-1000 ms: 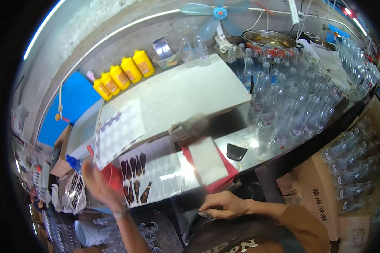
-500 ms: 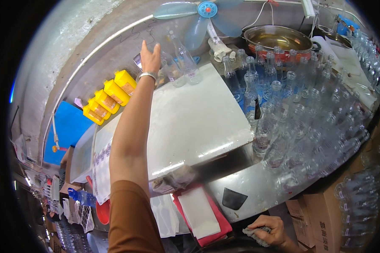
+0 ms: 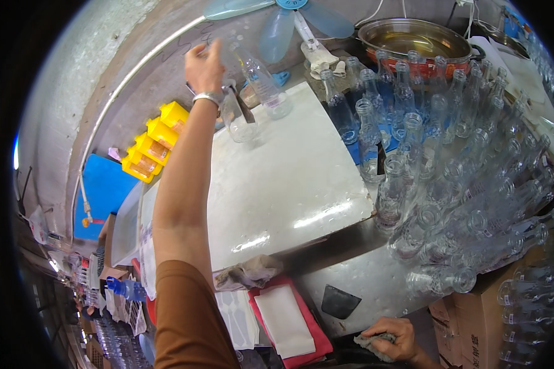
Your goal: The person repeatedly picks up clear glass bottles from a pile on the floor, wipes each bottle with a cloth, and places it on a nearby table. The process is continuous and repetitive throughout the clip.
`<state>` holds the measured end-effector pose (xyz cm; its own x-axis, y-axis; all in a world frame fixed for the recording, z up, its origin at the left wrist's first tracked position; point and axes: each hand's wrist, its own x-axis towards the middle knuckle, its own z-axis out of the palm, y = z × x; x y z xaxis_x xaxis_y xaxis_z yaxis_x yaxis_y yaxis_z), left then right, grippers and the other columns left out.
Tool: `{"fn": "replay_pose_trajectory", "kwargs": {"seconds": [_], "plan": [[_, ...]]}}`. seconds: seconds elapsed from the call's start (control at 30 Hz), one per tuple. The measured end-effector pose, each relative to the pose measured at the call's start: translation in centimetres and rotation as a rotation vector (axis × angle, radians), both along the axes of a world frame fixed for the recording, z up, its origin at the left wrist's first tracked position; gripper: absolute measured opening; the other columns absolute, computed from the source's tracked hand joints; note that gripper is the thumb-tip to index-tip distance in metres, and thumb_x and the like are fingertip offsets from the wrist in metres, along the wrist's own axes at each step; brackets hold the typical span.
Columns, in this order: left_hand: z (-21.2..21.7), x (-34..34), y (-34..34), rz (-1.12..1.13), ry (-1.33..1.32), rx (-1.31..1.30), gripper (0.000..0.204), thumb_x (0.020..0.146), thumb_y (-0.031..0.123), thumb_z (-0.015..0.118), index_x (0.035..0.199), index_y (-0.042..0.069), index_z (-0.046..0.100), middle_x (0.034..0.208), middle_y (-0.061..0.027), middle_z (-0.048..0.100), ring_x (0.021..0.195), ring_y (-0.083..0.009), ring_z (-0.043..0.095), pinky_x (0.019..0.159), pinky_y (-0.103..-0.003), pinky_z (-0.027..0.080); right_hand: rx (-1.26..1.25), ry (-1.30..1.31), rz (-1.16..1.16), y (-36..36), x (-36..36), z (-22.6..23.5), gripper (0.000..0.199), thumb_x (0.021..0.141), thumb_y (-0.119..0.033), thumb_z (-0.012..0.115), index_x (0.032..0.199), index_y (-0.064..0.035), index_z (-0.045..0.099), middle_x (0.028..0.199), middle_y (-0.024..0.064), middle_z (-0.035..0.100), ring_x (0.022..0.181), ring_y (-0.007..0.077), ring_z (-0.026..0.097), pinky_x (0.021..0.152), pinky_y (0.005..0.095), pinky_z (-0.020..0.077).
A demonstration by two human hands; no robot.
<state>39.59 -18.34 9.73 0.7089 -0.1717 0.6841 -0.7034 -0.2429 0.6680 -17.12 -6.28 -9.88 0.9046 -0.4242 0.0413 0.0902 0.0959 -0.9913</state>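
Note:
My left hand (image 3: 204, 69) is raised at the far left of the white board (image 3: 283, 178), with a bracelet at its wrist. Its fingers are bent but apart, and I see nothing in them. Just right of that hand, a clear glass bottle (image 3: 239, 126) stands on the board's far edge. A second glass bottle (image 3: 269, 95) stands close beside it. Low in the view, my right hand (image 3: 397, 338) is closed round a crumpled grey cloth (image 3: 374, 347) near the metal table's front edge.
Many clear glass bottles (image 3: 412, 147) crowd the right side, some lying down. Yellow bottles (image 3: 166, 120) line the board's left. A fan (image 3: 289, 5) and a wide pan (image 3: 415, 43) are at the back. A rag (image 3: 249, 272), white sheets (image 3: 292, 320) and a black flat piece (image 3: 340, 301) lie in front.
My left hand has moved slightly up and left, and its fingers have bent. The nearer bottle now stands farther left and closer to me. My right hand keeps its hold.

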Motion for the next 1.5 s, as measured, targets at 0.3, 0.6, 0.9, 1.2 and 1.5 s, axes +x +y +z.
{"fn": "replay_pose_trajectory", "kwargs": {"seconds": [0.3,0.6,0.9,1.2,1.5], "plan": [[2.1,0.4,2.9,-0.049,-0.032,0.533,0.043,0.078,0.043,0.076,0.089,0.002,0.072,0.065,-0.0082,0.070,0.069,-0.0198,0.072,0.071,-0.032,0.055,-0.033,0.013,0.067,0.8,0.1,0.8,0.021,0.080,-0.012,0.067,0.096,-0.0003,0.073,0.084,0.0132,0.071,0.073,0.0234,0.068,0.067,0.0327,0.0522],[8.6,-21.3,28.7,-0.195,-0.139,0.099,0.036,0.095,0.025,0.066,0.120,-0.001,0.062,0.090,-0.0035,0.069,0.059,-0.0023,0.048,0.053,-0.017,0.039,-0.112,-0.082,0.229,5.1,0.5,1.7,0.021,0.077,-0.002,0.065,0.096,0.0018,0.072,0.084,0.0139,0.069,0.073,0.0215,0.067,0.067,0.0296,0.0516],[0.9,-39.5,61.2,0.280,0.270,0.225,0.032,0.095,0.019,0.067,0.120,0.000,0.063,0.100,-0.0114,0.073,0.055,-0.0022,0.047,0.049,-0.018,0.041,-0.060,-0.126,0.500,16.2,0.2,1.4,0.022,0.076,0.002,0.062,0.096,0.0062,0.070,0.086,0.0129,0.068,0.075,0.0181,0.064,0.067,0.0268,0.0488],[-22.5,-48.3,76.2,0.672,0.612,0.157,0.024,0.087,0.015,0.075,0.109,0.010,0.068,0.098,0.0018,0.072,0.084,-0.0099,0.060,0.072,-0.028,0.049,-0.247,-0.100,0.756,25.6,2.3,2.3,0.022,0.078,0.003,0.061,0.098,0.0029,0.071,0.084,0.0077,0.065,0.072,0.0129,0.058,0.064,0.0242,0.0418],[-33.7,-48.7,81.3,0.718,0.561,0.306,0.037,0.085,0.015,0.073,0.120,0.010,0.062,0.109,-0.0057,0.072,0.101,-0.0291,0.069,0.088,-0.037,0.052,-0.386,-0.005,0.781,30.4,3.7,2.0,0.018,0.078,0.000,0.064,0.096,0.0020,0.071,0.079,0.0092,0.065,0.068,0.0154,0.058,0.061,0.0263,0.0430]]}}
